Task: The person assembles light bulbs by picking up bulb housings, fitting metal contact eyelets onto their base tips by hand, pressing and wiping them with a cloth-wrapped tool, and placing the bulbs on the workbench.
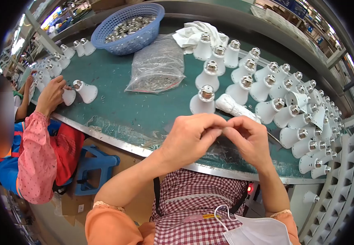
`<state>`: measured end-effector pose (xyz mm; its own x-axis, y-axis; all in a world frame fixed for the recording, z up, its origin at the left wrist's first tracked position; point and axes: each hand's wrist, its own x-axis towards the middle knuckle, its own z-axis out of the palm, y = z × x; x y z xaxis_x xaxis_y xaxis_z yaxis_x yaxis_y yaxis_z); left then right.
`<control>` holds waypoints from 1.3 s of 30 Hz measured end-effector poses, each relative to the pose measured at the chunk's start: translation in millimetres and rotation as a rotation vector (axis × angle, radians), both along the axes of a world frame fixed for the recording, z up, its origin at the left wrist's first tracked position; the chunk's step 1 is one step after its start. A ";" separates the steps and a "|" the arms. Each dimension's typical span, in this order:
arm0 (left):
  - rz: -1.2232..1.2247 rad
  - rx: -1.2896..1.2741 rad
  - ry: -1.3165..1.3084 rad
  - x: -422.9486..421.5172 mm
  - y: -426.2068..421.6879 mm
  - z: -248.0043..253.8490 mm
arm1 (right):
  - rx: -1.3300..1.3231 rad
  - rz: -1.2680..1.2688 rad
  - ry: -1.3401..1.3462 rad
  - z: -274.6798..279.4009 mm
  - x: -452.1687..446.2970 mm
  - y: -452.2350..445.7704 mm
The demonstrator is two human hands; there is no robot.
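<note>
My left hand [191, 136] and my right hand [248, 141] meet above the table's near edge, thumbs and fingertips pinched together. Whatever lies between the fingertips is too small or hidden to make out. Just beyond them stands a white bulb housing [202, 102] with a silver screw cap on top. Beside it lies a tool with a white-wrapped handle [234, 107], its thin metal shaft running out to the right behind my right hand. Further off is a clear plastic bag [156, 67] holding many small metal pins [158, 83].
A blue basket [154, 34] of metal caps [130, 28] and a white cloth [193, 34] sit at the back. Many capped bulb housings [268, 90] crowd the right side. At left, a co-worker's hand [52, 96] touches a housing, near a blue stool [97, 163]. Racks [336, 192] stand right.
</note>
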<state>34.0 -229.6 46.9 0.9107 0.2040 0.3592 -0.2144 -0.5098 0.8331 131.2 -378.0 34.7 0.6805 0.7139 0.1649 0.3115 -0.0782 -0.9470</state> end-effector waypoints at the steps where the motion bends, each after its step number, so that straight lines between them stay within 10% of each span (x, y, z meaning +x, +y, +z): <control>1: -0.020 -0.007 0.000 1.5 -2.7 -0.6 | 0.019 0.025 0.062 -3.3 2.7 -0.7; 39: 0.120 0.074 0.194 -7.9 1.3 -13.2 | 0.298 0.113 0.618 -17.3 23.6 -6.5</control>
